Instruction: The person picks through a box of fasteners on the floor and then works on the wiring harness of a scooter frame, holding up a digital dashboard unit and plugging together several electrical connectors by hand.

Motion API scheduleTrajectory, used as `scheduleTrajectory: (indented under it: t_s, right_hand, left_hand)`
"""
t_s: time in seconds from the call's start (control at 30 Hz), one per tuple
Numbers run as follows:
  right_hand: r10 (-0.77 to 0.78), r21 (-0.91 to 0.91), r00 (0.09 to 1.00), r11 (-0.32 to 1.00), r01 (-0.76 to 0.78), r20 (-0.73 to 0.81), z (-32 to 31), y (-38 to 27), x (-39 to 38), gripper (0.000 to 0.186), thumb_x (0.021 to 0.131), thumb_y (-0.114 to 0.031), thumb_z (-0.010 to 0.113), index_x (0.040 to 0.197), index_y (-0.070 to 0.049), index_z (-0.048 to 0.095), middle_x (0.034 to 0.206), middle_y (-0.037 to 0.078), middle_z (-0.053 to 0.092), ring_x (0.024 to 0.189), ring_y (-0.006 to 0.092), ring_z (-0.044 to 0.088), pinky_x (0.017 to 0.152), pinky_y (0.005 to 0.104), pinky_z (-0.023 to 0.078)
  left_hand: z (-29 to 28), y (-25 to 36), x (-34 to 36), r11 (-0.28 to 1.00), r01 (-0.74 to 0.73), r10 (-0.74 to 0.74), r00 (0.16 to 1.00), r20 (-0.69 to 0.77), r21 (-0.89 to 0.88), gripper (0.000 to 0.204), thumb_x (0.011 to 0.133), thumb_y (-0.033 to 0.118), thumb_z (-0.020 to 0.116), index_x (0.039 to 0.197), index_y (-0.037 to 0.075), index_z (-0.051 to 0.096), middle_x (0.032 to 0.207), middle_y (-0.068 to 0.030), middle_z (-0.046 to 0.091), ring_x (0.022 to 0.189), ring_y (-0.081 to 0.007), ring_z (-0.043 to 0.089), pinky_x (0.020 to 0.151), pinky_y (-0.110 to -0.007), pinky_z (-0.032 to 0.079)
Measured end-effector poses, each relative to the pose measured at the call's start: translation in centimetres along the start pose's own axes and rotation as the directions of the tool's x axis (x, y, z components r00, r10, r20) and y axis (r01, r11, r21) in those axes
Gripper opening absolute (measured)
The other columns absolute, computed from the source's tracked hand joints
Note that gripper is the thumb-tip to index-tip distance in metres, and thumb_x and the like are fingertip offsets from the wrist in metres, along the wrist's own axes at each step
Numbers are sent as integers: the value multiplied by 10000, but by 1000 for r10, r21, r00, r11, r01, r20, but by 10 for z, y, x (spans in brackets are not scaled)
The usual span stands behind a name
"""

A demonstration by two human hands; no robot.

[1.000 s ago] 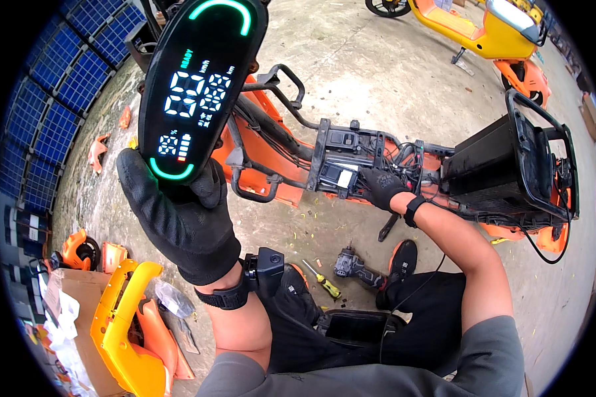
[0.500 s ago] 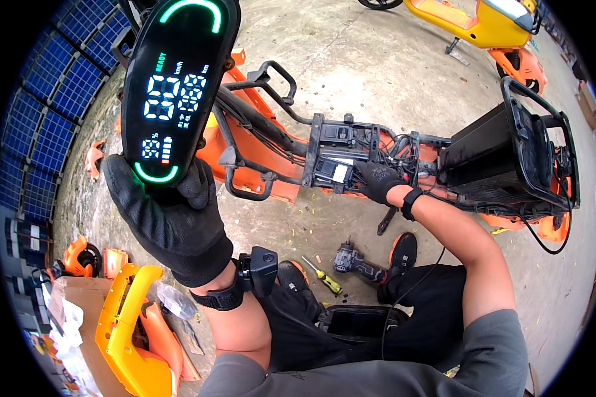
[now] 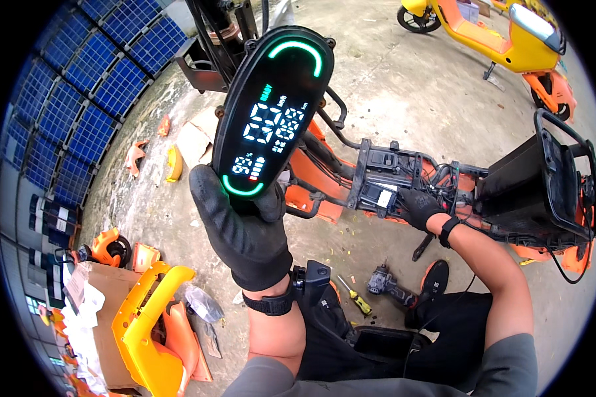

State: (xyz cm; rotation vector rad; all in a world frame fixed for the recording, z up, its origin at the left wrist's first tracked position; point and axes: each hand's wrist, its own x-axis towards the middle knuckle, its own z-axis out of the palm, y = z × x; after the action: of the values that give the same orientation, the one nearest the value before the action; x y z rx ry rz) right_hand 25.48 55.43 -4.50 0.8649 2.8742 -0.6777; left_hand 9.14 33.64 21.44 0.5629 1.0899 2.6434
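On the bare concrete floor (image 3: 404,79), a stripped orange scooter frame (image 3: 311,178) lies across the middle of the view, its black rear box (image 3: 529,185) to the right and its front end hidden behind what the left hand holds. A whole yellow and orange scooter (image 3: 503,40) stands at the top right, partly cut off by the rim. A yellow body panel (image 3: 146,317) rests at the lower left beside a cardboard box (image 3: 106,311).

The oval black display panel (image 3: 275,112), lit with green arcs and white digits, is raised close to the camera. The gloved left hand (image 3: 245,225) has its grip pressed around the panel's lower end, thumb across the front; the fingers behind cannot be seen.

The gloved right hand (image 3: 418,208) reaches into the wiring at the black control unit (image 3: 381,182) mid-frame. Its fingers curl among the cables, and whether the grip pinches anything is hard to make out.

Near the person's legs lie a cordless driver (image 3: 387,284) and a yellow-handled screwdriver (image 3: 355,298).
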Motion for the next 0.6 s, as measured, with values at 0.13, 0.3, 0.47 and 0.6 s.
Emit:
scheduleTrajectory:
  t_s: [0.13, 0.3, 0.47, 0.6]
  right_hand:
    - [1, -43, 1000, 999, -2, -11, 5, 2, 3, 507, 788, -221, 658, 1225, -35, 483, 1098, 209, 598, 1024, 383, 579, 874, 457, 473]
    - [-56, -36, 995, 998, 53, -85, 13, 11, 5, 497, 783, -217, 656, 1218, -42, 490, 1085, 216, 601, 1016, 395, 578, 869, 466, 468]
    - [-80, 7, 995, 997, 80, -53, 19, 20, 8, 478, 787, -210, 649, 1207, -41, 495, 1088, 232, 595, 1018, 398, 575, 866, 463, 467]
    - [-76, -32, 991, 997, 73, -107, 24, 28, 6, 488, 795, -203, 643, 1221, -26, 485, 1113, 222, 601, 1039, 380, 586, 860, 464, 481]
  left_hand:
    - [0, 2, 0, 1000, 12, -12, 1000, 18, -16, 359, 975, 423, 430, 941, 88, 553, 640, -59, 559, 415, -108, 401, 390, -224, 298]
    - [3, 4, -2, 999, 26, -24, 998, 52, -36, 388, 975, 436, 419, 937, 73, 551, 635, -55, 542, 424, -107, 398, 398, -226, 301]
    - [-4, -3, 1, 1000, 7, -6, 987, 163, -7, 426, 976, 446, 405, 932, 46, 544, 631, -55, 526, 433, -105, 398, 405, -226, 304]
    - [-9, -6, 5, 982, -146, 105, 951, 291, 120, 470, 980, 451, 389, 945, 6, 536, 612, -54, 516, 437, -93, 407, 406, -218, 308]
